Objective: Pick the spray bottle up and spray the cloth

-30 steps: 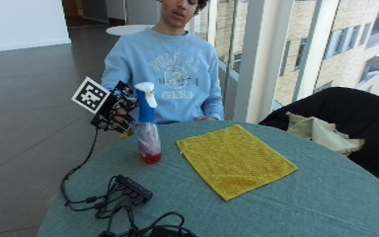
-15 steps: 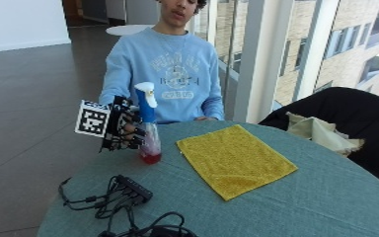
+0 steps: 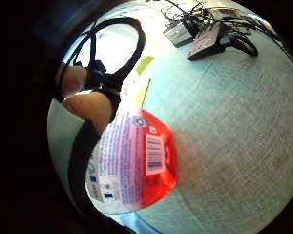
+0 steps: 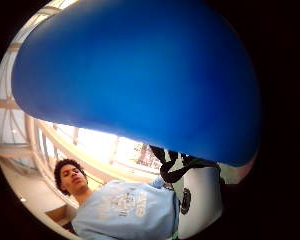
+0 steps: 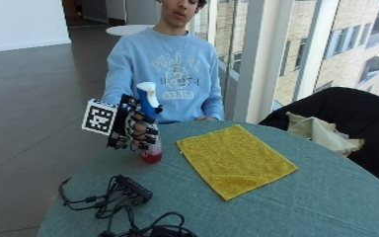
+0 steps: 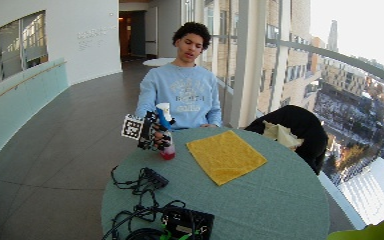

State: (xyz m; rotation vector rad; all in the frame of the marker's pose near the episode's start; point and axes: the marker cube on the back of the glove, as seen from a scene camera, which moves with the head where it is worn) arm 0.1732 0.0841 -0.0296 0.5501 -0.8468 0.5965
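Gloved right hand [image 5: 137,129] wraps fingers round spray bottle [image 5: 149,123], left of centre in outside view. Bottle base at or just above table [image 5: 347,197]; cannot tell which. Yellow cloth [image 5: 235,159] flat at centre, unsprayed. Grasp done; aim and spray remain.

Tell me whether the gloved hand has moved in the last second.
Yes. The gloved hand has come down and in beside the yellow cloth, and now grips the spray bottle.
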